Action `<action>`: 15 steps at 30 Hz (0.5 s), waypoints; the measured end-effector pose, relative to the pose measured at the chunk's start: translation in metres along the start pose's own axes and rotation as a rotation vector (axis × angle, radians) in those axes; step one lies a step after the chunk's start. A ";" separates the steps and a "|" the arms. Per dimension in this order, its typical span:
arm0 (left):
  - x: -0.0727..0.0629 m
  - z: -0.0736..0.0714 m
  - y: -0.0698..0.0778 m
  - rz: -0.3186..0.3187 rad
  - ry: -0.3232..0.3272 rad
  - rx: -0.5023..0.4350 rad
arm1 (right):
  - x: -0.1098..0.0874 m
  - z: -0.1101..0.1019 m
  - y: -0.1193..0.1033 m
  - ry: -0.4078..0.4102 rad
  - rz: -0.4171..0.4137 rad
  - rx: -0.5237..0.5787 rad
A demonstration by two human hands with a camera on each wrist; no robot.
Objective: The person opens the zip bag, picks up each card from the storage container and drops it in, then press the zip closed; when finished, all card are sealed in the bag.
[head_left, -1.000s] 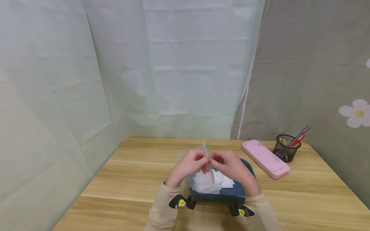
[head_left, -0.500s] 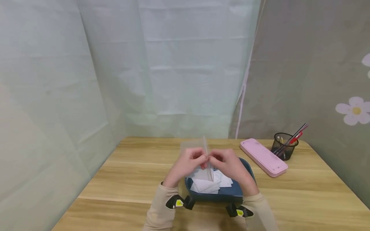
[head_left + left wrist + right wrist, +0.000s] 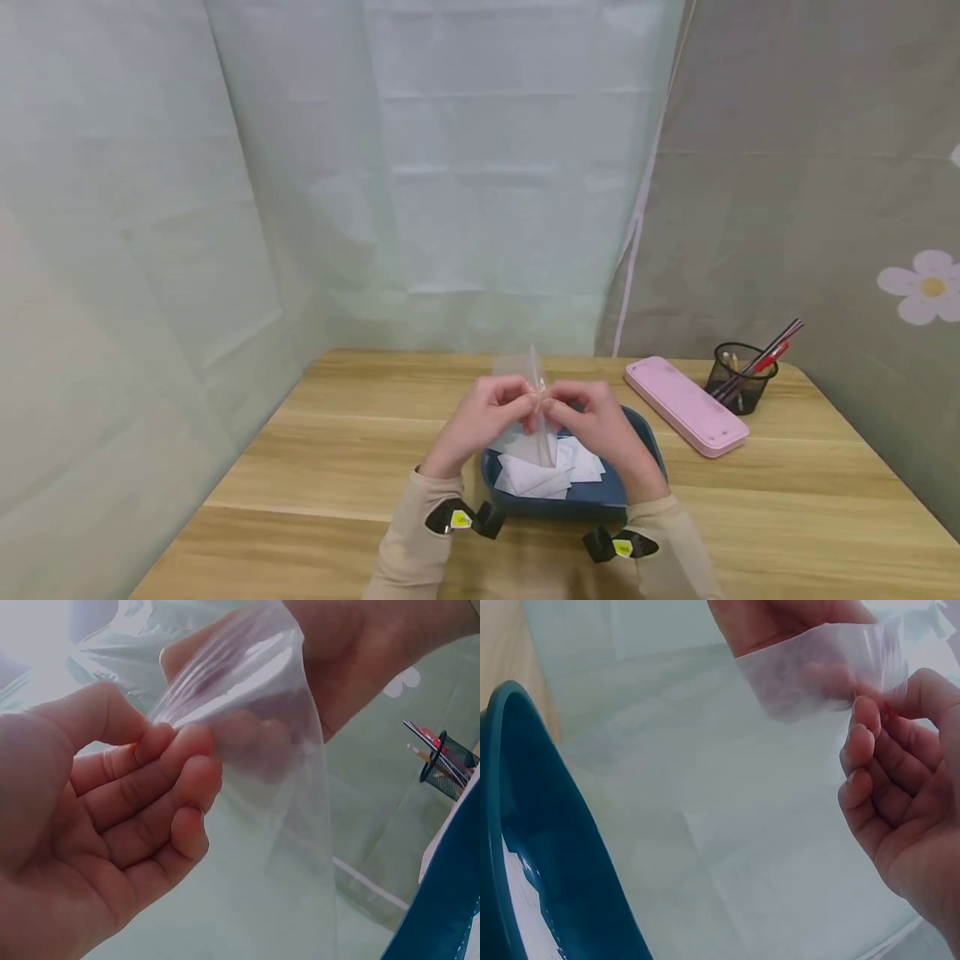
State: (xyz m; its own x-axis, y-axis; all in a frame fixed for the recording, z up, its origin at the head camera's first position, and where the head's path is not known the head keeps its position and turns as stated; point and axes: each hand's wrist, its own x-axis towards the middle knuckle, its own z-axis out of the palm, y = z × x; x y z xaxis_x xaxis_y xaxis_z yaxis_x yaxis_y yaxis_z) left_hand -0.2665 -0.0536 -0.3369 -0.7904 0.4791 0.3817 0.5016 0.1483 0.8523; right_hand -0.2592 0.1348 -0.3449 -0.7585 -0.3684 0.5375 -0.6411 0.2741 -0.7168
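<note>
A clear plastic bag (image 3: 296, 795) hangs between my two hands above a dark blue tray (image 3: 652, 442). My left hand (image 3: 487, 412) pinches the bag's upper edge between thumb and forefinger. From the other side my right hand (image 3: 596, 417) pinches the same edge, its fingertips close against the left ones. In the left wrist view the film is gathered into creases where the fingertips meet. White slips of paper (image 3: 588, 467) lie in the tray under the bag. The bag's lower end reaches down over them; whether it touches them I cannot tell.
To the right of the tray lies a pink pencil case (image 3: 686, 406). Behind it stands a black mesh pen cup (image 3: 742, 379) with pencils and a red pen. Pale cloth (image 3: 487, 167) hangs behind the wooden table (image 3: 337, 450).
The bag's film has turned more edge-on and drawn in toward the fingertips, with creases showing there now. Both hands keep pinching it at about the same place over the tray.
</note>
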 end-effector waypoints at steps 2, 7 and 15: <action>0.000 -0.001 0.000 0.008 -0.010 -0.023 | 0.000 0.000 0.000 -0.007 0.009 0.029; -0.001 -0.002 0.000 0.033 -0.021 -0.085 | 0.000 -0.001 0.000 -0.021 0.060 0.131; 0.002 -0.002 -0.001 -0.052 -0.038 -0.048 | 0.001 0.000 0.008 -0.067 0.026 0.082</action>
State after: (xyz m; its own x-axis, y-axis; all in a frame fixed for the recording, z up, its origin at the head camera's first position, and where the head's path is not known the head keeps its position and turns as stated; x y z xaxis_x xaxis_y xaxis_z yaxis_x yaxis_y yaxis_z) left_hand -0.2693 -0.0548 -0.3363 -0.8008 0.5044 0.3230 0.4418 0.1333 0.8872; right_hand -0.2652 0.1363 -0.3498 -0.7634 -0.4217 0.4893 -0.6075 0.2114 -0.7657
